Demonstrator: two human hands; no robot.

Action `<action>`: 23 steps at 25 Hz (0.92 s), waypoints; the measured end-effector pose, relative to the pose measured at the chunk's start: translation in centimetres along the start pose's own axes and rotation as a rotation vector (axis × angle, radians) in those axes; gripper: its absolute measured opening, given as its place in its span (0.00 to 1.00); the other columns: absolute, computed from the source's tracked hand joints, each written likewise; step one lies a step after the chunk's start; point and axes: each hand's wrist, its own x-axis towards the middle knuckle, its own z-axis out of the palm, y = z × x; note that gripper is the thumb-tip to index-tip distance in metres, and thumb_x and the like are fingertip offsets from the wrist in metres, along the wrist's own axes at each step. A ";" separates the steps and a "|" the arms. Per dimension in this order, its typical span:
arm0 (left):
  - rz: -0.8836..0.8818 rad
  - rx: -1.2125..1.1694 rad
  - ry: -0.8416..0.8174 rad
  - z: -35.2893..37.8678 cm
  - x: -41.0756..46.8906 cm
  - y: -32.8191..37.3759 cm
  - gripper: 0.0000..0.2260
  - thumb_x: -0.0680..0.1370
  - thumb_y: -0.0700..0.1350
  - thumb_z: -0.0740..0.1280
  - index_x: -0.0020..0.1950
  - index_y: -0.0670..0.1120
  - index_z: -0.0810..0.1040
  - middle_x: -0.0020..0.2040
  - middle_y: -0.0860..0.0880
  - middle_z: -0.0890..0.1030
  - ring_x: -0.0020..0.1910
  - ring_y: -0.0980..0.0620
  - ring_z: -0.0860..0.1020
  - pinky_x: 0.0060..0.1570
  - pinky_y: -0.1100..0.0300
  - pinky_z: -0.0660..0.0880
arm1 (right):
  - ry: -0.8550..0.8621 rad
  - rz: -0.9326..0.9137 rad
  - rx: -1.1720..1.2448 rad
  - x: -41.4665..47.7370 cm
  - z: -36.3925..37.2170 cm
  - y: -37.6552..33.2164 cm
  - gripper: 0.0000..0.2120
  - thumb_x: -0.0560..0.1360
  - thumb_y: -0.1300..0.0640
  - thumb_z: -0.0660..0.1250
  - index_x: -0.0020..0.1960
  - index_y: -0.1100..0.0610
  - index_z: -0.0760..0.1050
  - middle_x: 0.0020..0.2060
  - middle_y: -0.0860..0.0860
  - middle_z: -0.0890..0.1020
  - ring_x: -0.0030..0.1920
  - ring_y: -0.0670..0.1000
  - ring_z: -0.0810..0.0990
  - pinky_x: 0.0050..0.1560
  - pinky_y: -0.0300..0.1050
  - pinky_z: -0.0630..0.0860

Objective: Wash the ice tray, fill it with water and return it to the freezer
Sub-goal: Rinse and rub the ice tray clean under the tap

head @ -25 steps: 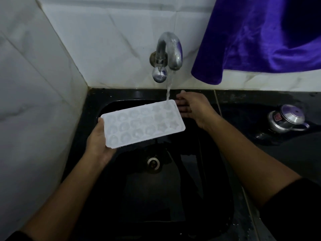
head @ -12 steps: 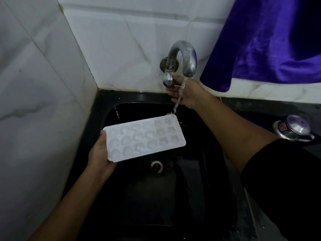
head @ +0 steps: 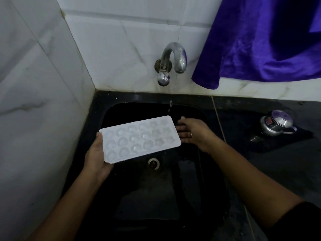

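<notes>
A person holds a white ice tray (head: pixel 139 138) over a black sink (head: pixel 97 110), below a wall tap (head: pixel 173 60).
The left hand (head: pixel 97 157) grips one short end of the tray, thumb on the edge and fingers curled underneath, cups facing up, above the drain (head: pixel 153 163). The right hand (head: pixel 192 133), fingers straight and spread little, lies just beside the end opposite the grip; whether it touches cannot be told. A thin trickle falls past that far end.
</notes>
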 end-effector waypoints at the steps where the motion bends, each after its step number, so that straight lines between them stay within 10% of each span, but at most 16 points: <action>1: -0.001 0.010 -0.014 0.1 -0.4 -0.1 0.27 0.84 0.61 0.57 0.73 0.42 0.76 0.66 0.41 0.83 0.63 0.40 0.82 0.55 0.46 0.82 | -0.038 0.001 -0.009 -1.1 0.0 1.2 0.15 0.86 0.48 0.61 0.62 0.57 0.80 0.51 0.54 0.88 0.49 0.54 0.87 0.52 0.52 0.84; 8: 0.002 0.033 -0.117 0.6 -3.5 -1.0 0.27 0.86 0.60 0.55 0.71 0.43 0.78 0.66 0.41 0.83 0.61 0.42 0.84 0.51 0.48 0.85 | 0.003 -0.093 0.034 -4.8 0.7 4.6 0.07 0.83 0.57 0.65 0.49 0.56 0.82 0.43 0.52 0.87 0.41 0.49 0.86 0.37 0.45 0.81; 13: -0.025 -0.030 -0.197 1.1 -5.8 -1.5 0.26 0.87 0.55 0.55 0.47 0.50 0.90 0.56 0.44 0.87 0.50 0.45 0.88 0.41 0.50 0.85 | 0.039 -0.152 -0.037 -6.9 0.3 5.3 0.08 0.84 0.55 0.64 0.51 0.55 0.81 0.46 0.52 0.86 0.45 0.50 0.85 0.39 0.45 0.82; 19: 0.005 -0.069 -0.181 0.2 -6.3 -2.3 0.23 0.87 0.56 0.55 0.53 0.51 0.88 0.58 0.44 0.87 0.52 0.44 0.87 0.40 0.49 0.85 | 0.132 -0.653 -0.791 -8.8 0.1 4.7 0.22 0.83 0.38 0.61 0.71 0.49 0.72 0.67 0.46 0.74 0.58 0.46 0.79 0.58 0.48 0.79; 23: 0.013 -0.069 -0.199 0.3 -6.6 -3.0 0.18 0.87 0.57 0.56 0.61 0.50 0.82 0.60 0.44 0.86 0.53 0.43 0.87 0.42 0.47 0.85 | 0.081 -0.587 -1.161 -8.5 1.0 4.4 0.26 0.84 0.37 0.56 0.74 0.52 0.71 0.77 0.54 0.63 0.71 0.58 0.72 0.68 0.57 0.73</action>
